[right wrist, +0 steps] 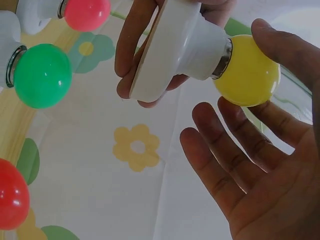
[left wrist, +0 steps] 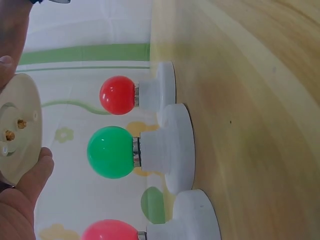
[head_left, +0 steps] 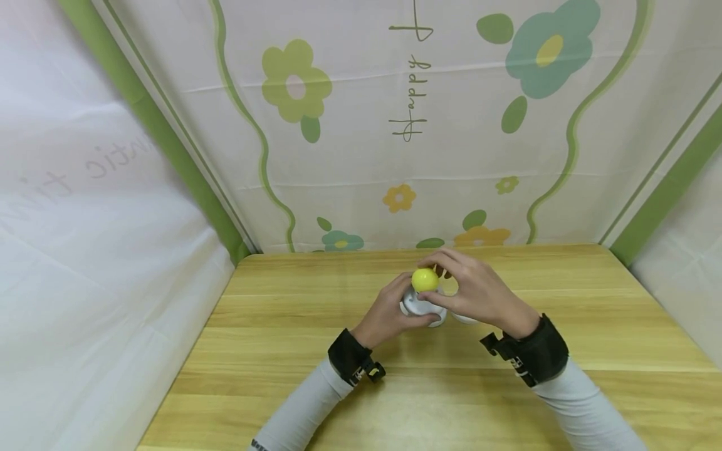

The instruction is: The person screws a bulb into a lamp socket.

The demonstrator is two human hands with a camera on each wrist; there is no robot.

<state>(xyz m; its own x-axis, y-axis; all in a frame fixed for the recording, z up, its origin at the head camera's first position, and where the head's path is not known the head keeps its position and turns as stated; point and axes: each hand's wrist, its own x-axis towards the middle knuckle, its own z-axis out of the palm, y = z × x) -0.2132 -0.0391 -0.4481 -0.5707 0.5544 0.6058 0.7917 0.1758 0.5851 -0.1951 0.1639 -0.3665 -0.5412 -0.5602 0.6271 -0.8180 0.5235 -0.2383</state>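
Observation:
A yellow light bulb (head_left: 425, 279) sits in a white lamp holder (head_left: 420, 305), raised above the table. My left hand (head_left: 389, 313) grips the holder by its round base. With thumb and fingertips, my right hand (head_left: 479, 288) pinches the bulb; in the right wrist view the other fingers stand apart from the yellow glass (right wrist: 248, 71). A silvery metal collar shows between bulb and holder there. The left wrist view shows the holder's underside (left wrist: 27, 120) with two brass screws. Whether the bulb is fully seated I cannot tell.
On the table (head_left: 254, 388) stand white holders with a red bulb (left wrist: 118, 95), a green bulb (left wrist: 111, 152) and a pinkish-red bulb (left wrist: 111, 231), close together. The hands mostly hide them in the head view. A flowered cloth (head_left: 350, 156) hangs behind the table's back edge.

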